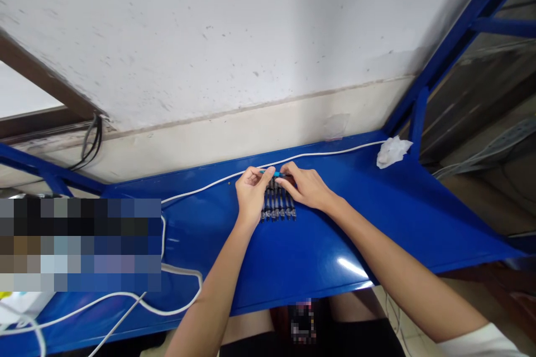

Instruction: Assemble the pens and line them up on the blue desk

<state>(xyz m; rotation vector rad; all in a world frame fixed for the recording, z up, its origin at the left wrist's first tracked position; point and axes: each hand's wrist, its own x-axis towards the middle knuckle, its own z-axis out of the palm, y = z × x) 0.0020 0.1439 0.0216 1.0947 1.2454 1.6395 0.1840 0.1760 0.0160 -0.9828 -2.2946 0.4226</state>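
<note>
A slim teal pen [277,174] is held level between my two hands, just above the blue tabletop. My left hand [252,194] pinches its left part between thumb and fingers. At the darker right end, the thumb and fingers of my right hand [309,185] close on it. Beneath and in front of the hands, several black pens [279,206] with clear parts lie side by side in a row. Their far ends are partly hidden by my fingers.
The blue table [310,256] runs along a stained wall. A white cable [218,181] crosses its back edge and loops at left. Crumpled white tissue [393,152] lies at back right. A blue metal frame [419,114] rises there. The left side is blurred out.
</note>
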